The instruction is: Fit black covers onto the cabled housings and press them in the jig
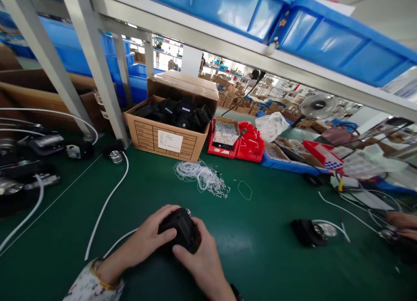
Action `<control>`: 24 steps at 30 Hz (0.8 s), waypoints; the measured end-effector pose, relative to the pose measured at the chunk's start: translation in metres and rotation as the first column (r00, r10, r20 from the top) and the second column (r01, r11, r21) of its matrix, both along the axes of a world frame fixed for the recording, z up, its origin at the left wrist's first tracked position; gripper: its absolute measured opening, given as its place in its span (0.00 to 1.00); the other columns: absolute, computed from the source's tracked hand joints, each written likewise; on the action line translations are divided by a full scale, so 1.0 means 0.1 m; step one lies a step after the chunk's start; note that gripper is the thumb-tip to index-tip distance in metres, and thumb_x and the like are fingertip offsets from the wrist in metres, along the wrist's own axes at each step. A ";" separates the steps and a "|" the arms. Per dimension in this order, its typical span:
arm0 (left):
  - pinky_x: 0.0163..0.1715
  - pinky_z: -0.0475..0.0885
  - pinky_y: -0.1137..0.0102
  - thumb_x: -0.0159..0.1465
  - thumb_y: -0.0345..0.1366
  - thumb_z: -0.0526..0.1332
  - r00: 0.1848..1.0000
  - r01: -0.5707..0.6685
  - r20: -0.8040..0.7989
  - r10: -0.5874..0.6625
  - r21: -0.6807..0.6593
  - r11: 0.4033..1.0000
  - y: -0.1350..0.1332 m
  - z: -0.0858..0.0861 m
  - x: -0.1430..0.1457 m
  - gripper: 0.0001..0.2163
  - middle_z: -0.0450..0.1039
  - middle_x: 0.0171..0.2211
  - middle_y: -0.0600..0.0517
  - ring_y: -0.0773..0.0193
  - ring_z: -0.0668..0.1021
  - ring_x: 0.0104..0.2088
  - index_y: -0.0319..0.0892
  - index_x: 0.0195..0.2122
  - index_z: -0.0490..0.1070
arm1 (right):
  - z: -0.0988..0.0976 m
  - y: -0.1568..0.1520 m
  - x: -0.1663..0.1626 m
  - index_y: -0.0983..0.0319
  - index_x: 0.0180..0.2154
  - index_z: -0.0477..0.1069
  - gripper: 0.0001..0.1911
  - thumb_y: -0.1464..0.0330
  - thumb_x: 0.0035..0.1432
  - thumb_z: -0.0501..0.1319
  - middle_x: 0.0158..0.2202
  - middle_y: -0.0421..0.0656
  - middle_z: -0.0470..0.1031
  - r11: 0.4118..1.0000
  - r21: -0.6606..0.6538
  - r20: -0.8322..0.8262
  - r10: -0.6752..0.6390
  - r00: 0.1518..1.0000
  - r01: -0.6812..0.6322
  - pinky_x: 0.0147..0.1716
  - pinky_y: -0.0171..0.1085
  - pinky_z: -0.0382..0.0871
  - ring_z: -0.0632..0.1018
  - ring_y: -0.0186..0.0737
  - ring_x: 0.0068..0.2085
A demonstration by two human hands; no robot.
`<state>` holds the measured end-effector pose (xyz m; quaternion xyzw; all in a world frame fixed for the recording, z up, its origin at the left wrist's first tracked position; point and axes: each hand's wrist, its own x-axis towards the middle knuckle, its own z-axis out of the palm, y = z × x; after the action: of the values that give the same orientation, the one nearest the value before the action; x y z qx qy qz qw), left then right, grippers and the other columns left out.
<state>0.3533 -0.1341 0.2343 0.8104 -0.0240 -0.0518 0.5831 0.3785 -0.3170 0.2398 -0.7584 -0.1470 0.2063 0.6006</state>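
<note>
Both my hands hold a black plastic housing (pixel 178 228) just above the green table (pixel 254 262). My left hand (pixel 153 233) grips it from the left, thumb across its near face. From the right, my right hand (pixel 203 253) wraps round it with the thumb on the near edge. A bit of shiny metal shows at its top. The white tube (pixel 122 241) reaches toward it behind my left wrist; where it joins is hidden. Beyond my hands lie a heap of thin white rings (pixel 197 173) and a pile of small screws (pixel 220 188).
A cardboard box (pixel 166 138) of black housings stands behind, beside red trays (pixel 223 150) of small parts. Similar assemblies with tubes (pixel 78 150) lie left. Another black unit (pixel 308 232) lies right, near a co-worker's hand (pixel 402 220). A metal shelf with blue bins (pixel 345 40) hangs overhead.
</note>
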 end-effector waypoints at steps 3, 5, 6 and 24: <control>0.57 0.58 0.63 0.61 0.45 0.56 0.999 -0.054 -0.011 0.053 -0.031 0.998 -0.02 -0.11 -0.10 0.21 0.62 0.56 0.50 0.54 0.64 0.57 0.47 0.55 0.61 | -0.01 0.01 0.00 0.59 0.46 0.64 0.25 0.70 0.44 0.66 0.40 0.40 0.72 0.999 -0.042 0.037 -0.005 0.999 0.007 0.39 0.36 0.68 0.74 0.42 0.39; 0.57 0.58 0.64 0.61 0.45 0.55 0.998 -0.056 -0.006 0.056 -0.050 0.997 -0.04 -0.14 -0.11 0.21 0.62 0.56 0.50 0.55 0.63 0.57 0.48 0.55 0.60 | -0.03 0.02 0.00 0.59 0.46 0.64 0.25 0.70 0.43 0.66 0.40 0.40 0.72 0.999 -0.040 0.038 -0.011 0.999 0.012 0.39 0.36 0.68 0.74 0.42 0.39; 0.57 0.58 0.64 0.61 0.45 0.55 0.998 -0.058 0.000 0.058 -0.059 0.997 -0.05 -0.15 -0.10 0.20 0.62 0.56 0.50 0.55 0.63 0.57 0.48 0.55 0.60 | -0.04 0.02 0.00 0.59 0.46 0.64 0.25 0.70 0.43 0.66 0.40 0.40 0.72 0.999 -0.033 0.033 -0.014 0.999 0.016 0.39 0.36 0.68 0.74 0.41 0.39; 0.56 0.58 0.59 0.61 0.44 0.53 0.974 -0.214 0.089 0.210 0.034 0.976 -0.15 -0.18 -0.19 0.19 0.63 0.54 0.45 0.52 0.64 0.56 0.43 0.51 0.63 | -0.14 0.00 0.01 0.60 0.46 0.62 0.23 0.68 0.47 0.65 0.41 0.42 0.71 0.998 0.059 0.020 0.029 0.999 -0.030 0.39 0.38 0.71 0.74 0.41 0.40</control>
<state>0.3346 -0.1491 0.2165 0.8222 0.0389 0.0448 0.5660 0.3798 -0.3166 0.2258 -0.7399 -0.1700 0.2036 0.6182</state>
